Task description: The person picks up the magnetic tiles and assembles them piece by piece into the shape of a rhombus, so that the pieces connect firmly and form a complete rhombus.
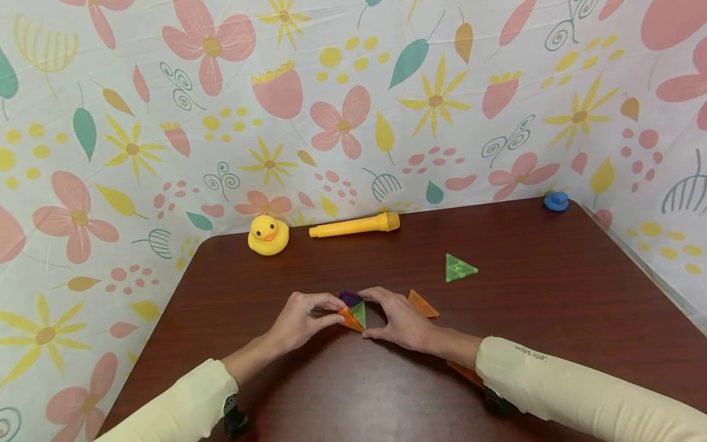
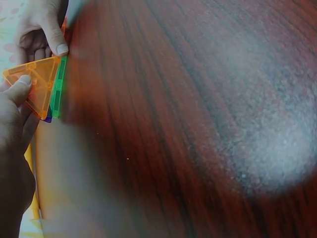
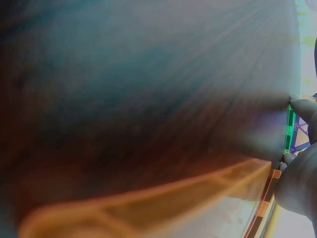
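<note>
Near the table's front middle, the left hand and right hand pinch a small cluster of triangle tiles by its edges; these look light, stiff, slick plastic, best held at the rims

No words, numbers or brand marks could be read anywhere. The right sleeve, just behind the right hand, carried a small dark print near its cuff, too tiny and blurred to make out.
</note>
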`<state>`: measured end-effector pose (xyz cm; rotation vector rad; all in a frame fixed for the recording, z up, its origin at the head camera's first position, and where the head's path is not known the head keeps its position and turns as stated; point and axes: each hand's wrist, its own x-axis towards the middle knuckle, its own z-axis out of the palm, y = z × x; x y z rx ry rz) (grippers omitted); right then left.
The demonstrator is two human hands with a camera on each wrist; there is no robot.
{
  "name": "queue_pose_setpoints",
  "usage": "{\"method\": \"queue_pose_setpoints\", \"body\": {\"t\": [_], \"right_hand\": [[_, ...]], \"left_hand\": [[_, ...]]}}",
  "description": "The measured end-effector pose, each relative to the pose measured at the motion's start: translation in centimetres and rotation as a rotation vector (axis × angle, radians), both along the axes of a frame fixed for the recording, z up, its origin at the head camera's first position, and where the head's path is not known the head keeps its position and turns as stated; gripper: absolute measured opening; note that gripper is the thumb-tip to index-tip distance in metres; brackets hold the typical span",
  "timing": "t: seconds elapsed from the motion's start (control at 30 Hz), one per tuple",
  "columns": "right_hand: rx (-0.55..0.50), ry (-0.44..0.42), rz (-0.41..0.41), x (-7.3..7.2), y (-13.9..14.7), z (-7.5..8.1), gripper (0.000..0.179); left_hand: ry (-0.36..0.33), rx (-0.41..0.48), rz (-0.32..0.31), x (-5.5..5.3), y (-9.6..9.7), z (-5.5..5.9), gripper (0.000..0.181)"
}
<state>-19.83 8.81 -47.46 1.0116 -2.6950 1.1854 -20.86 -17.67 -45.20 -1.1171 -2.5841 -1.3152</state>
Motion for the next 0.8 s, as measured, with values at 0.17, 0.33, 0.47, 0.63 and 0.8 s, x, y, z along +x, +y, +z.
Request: {"method": "queue_pose_setpoints", "body": {"t": [0.17,0.33,0.47,0.63,0.8], "right_hand": [[0.0,0.006,-0.002,0.03,-0.03,0.0,0.072],[-0.001,0.009,0.001,0.08,-0.03,0.04,0.072],[-0.005,0.005,0.005,0.11,-0.03,0.13,0.071],[-0.005,0.003,0.008,0.09,-0.04,0.17,0.071],[-0.005,0.0,0.006,0.06,-0.03,0.12,0.071]], "left_hand": [[0.03,-0.012,0.006,0.1,0.02,-0.18,0.018],[0.067,-0.034,0.015,0.14,-0.06,-0.31,0.018],[0.077,-0.045,0.011,0.18,-0.16,-0.24,0.019],[0.079,-0.035,0.008,0.26,-0.22,0.06,0.021],[0.081,-0.034,0.02,0.24,-0.42,0.18,0.022]]}}
